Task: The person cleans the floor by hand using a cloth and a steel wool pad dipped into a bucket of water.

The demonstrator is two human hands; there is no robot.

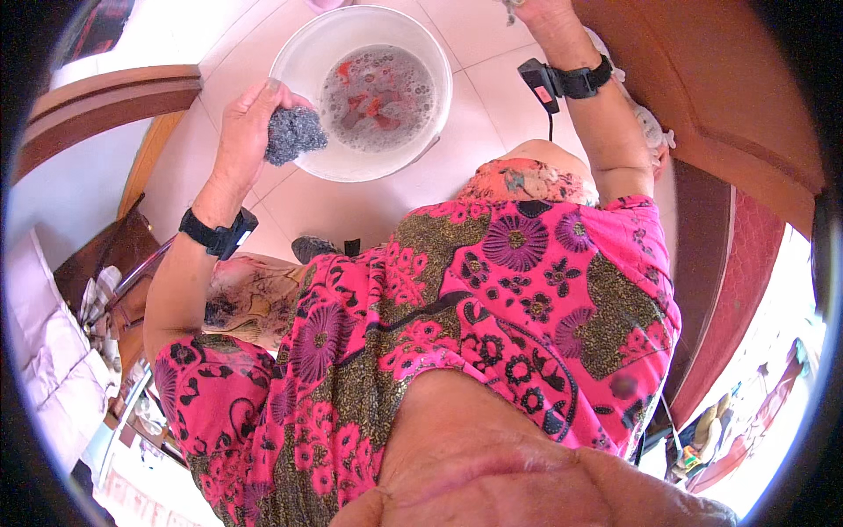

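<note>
By the white bucket (301, 68), the left hand (248, 121) clamps a grey scrubber (296, 137).
The right hand (541, 8), apart, is cut off, its grip unclear; foam (411, 92) obscures red shapes (376, 109).

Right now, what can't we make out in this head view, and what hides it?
All from the head view:
Right hand: partly cut off by the top edge.
White bucket: bottom hidden under bubbly water.
Red patches: bubbles obscure what they are.
Grey fuzzy pad in the left hand: underside hidden by the pad itself.
</note>
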